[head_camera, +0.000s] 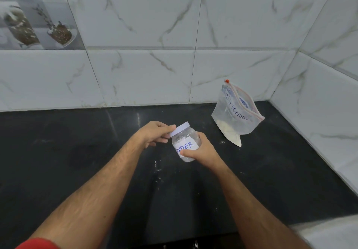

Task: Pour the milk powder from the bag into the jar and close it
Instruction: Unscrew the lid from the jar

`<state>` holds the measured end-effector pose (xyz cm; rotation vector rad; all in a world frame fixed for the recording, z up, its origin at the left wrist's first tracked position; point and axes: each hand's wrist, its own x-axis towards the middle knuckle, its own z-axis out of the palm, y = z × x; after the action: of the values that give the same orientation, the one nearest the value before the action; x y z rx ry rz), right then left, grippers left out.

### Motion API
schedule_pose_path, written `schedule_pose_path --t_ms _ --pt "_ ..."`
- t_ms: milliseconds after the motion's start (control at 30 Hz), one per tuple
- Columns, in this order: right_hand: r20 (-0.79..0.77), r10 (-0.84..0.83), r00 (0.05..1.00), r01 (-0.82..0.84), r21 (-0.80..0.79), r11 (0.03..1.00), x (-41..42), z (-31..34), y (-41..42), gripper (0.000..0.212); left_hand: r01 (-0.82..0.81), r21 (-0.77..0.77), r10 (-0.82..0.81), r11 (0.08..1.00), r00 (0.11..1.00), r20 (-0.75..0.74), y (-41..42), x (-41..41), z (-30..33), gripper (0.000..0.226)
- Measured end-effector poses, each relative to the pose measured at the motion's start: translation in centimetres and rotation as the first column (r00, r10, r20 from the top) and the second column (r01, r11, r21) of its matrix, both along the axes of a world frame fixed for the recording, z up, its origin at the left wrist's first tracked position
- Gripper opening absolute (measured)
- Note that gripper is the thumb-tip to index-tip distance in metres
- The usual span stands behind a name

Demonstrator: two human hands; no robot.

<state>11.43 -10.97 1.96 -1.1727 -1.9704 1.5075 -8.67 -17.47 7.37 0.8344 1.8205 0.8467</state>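
A clear plastic jar (pixel 185 142) with a white paper label reading "POWDER" is held tilted above the black counter (pixel 77 152). My right hand (pixel 203 152) grips the jar's body from the right, thumb across the label. My left hand (pixel 155 133) grips the white lid (pixel 179 128) that sits on the jar's mouth. A clear zip bag (pixel 235 113) marked "MILK POWDER" stands to the right near the wall corner, its red-striped zip top gaping. A little pale powder lies in the bag's bottom corner.
White marble-look tiled walls (pixel 174 64) close off the back and the right side of the counter. Specks of white powder (pixel 157 168) lie scattered on the counter below the jar. A pale surface (pixel 329 235) shows at the bottom right corner.
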Motion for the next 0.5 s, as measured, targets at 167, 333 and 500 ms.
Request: schedule_pose_path --t_ms 167,333,500 --pt "-0.007 0.045 0.999 -0.045 0.021 0.999 -0.7 -0.3 -1.1 0.078 -0.040 0.116 0.032 0.992 0.997 0.073 0.1 1.0 -0.6 0.075" --pt "-0.015 0.031 0.999 -0.030 0.053 0.998 -1.0 -0.5 -1.5 0.077 0.004 0.204 -0.014 0.979 0.999 0.048 0.4 2.4 -0.5 0.073" --pt "-0.032 -0.057 0.998 0.059 0.058 0.997 0.0 -0.2 -0.9 0.080 -0.004 0.147 -0.007 0.989 0.997 0.073 0.0 1.3 -0.6 0.054"
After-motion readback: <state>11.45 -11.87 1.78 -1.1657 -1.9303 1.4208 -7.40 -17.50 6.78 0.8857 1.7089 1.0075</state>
